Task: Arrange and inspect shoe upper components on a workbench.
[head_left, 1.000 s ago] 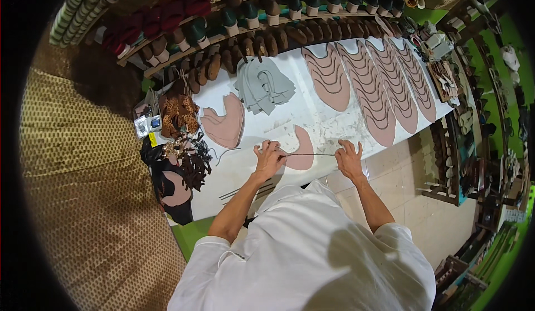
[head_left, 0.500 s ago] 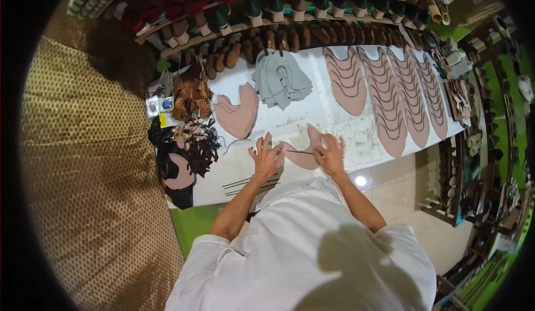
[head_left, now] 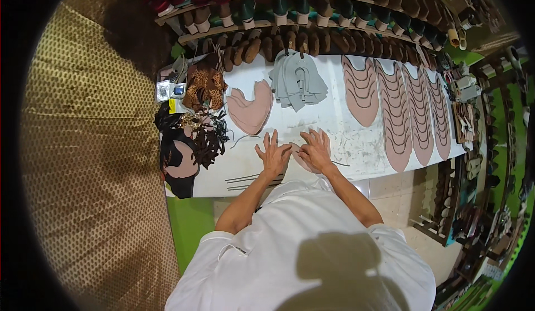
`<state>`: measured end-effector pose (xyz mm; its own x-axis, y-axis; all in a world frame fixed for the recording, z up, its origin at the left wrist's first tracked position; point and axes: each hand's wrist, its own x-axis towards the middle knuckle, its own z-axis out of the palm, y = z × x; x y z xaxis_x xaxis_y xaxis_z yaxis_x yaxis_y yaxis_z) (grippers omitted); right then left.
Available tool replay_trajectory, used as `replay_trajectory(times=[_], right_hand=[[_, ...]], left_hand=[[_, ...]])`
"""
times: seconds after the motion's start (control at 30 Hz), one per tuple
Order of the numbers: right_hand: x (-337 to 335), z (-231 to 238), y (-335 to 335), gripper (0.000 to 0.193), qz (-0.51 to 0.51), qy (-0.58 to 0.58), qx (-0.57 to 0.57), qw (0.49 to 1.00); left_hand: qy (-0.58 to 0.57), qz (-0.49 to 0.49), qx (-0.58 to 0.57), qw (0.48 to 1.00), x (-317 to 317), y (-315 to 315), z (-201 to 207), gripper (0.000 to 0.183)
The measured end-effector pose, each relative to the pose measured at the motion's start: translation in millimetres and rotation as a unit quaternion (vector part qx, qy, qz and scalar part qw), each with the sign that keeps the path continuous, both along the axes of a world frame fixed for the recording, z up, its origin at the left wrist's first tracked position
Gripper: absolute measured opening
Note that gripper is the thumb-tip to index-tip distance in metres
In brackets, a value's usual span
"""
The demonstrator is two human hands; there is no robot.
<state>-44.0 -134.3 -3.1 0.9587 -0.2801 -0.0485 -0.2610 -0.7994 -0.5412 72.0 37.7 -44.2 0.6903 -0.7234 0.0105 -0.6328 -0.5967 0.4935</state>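
Note:
My left hand (head_left: 273, 156) rests on the white table with its fingers spread, its thumb reaching the left edge of a pink shoe-upper piece (head_left: 301, 159). From the other side my right hand (head_left: 316, 152) lies over that piece, fingers apart and thumb pointing toward the left thumb. Much of the piece is hidden beneath it. A thin dark strip (head_left: 341, 164) sticks out to the right from under the right hand; its other end is covered. Left of my left forearm lie several similar dark strips (head_left: 241, 182), side by side.
Stacked pink pieces (head_left: 251, 110) and grey pieces (head_left: 301, 85) lie farther back. Rows of pink pieces with dark curved edges (head_left: 395, 121) cover the right side. Dark tangled trimmings (head_left: 207, 144) sit at left, with shelves of shoes (head_left: 301, 18) behind the table (head_left: 351, 149).
My right hand has moved left, closer to my left hand, and now covers more of the pink piece. The left fingers have spread upward. The whole view has shifted slightly.

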Motion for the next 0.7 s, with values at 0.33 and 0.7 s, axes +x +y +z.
replay_trajectory(times=[0.33, 0.7], right_hand=[[23.2, -11.2, 0.5, 0.018, -0.015, -0.058, -0.039, 0.997], [35.7, -10.9, 4.7, 0.017, -0.017, -0.031, -0.045, 0.998]], left_hand=[[0.01, 0.029, -0.012, 0.999, 2.7, -6.6, 2.1, 0.022], [0.032, 0.028, 0.007, 0.999, 3.9, -6.1, 6.2, 0.021]])
